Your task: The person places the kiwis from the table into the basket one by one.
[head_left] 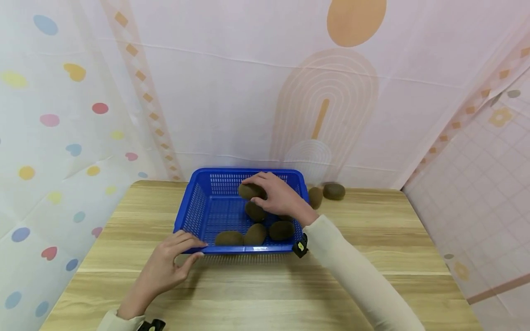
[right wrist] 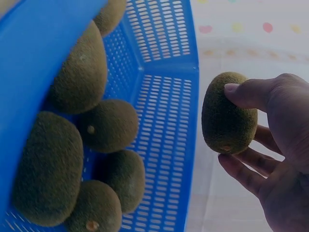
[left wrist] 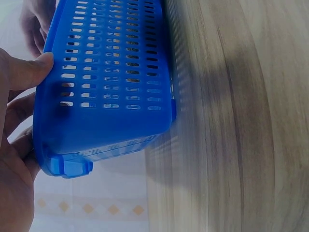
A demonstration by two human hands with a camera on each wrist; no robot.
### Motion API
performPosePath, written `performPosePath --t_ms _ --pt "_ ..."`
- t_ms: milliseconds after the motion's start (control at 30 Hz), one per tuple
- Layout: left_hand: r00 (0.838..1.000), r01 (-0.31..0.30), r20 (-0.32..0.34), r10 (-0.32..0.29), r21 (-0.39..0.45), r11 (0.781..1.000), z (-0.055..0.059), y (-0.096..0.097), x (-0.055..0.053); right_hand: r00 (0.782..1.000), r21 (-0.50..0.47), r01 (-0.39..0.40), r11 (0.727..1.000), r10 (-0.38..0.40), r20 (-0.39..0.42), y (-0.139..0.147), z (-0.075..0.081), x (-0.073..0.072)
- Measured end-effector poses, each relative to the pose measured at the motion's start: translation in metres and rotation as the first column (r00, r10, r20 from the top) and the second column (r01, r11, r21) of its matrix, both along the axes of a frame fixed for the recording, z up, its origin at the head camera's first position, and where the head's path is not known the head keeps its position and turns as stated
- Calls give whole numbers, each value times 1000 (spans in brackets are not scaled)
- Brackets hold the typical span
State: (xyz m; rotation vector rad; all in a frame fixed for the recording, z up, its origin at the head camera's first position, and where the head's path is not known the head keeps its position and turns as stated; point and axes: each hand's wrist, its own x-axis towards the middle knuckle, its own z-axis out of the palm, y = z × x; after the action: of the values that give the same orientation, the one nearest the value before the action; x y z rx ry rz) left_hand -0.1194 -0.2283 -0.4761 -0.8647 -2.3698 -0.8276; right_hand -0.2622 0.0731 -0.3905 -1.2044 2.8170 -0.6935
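A blue plastic basket (head_left: 223,250) with slotted walls stands on the table. My left hand (head_left: 171,259) pinches its rim at the near left corner; in the left wrist view the thumb (left wrist: 29,72) presses the outer side and the other fingers lie behind the rim. Above the basket, my right hand (head_left: 281,195) grips a brown fuzzy kiwi (right wrist: 228,116) between thumb and fingers. Several other kiwis (head_left: 229,238) lie in the near and right part of the basket, some partly hidden by the right hand and wrist.
Two more kiwis, one (head_left: 315,197) close to the basket's right wall and another (head_left: 334,191) beside it, lie on the wooden table (head_left: 372,239). A patterned cloth (head_left: 232,115) hangs behind the table and along both sides.
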Motion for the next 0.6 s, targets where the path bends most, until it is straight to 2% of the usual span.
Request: performPosePath --t_ms 200,333,467,600 --pt "1000 -12 27 13 -5 1000 0 1 1 999 34 -32 999 31 28 -10 -5 3" --pt "1000 -8 16 8 1 1000 -1 1 0 998 49 -46 998 43 52 -13 -8 4" --pt "1000 -6 18 6 -4 1000 -1 2 0 996 51 -35 998 31 78 -11 -9 6" --pt "1000 -7 30 7 -8 1000 -1 3 1 997 30 -7 1000 5 72 -2 -6 6"
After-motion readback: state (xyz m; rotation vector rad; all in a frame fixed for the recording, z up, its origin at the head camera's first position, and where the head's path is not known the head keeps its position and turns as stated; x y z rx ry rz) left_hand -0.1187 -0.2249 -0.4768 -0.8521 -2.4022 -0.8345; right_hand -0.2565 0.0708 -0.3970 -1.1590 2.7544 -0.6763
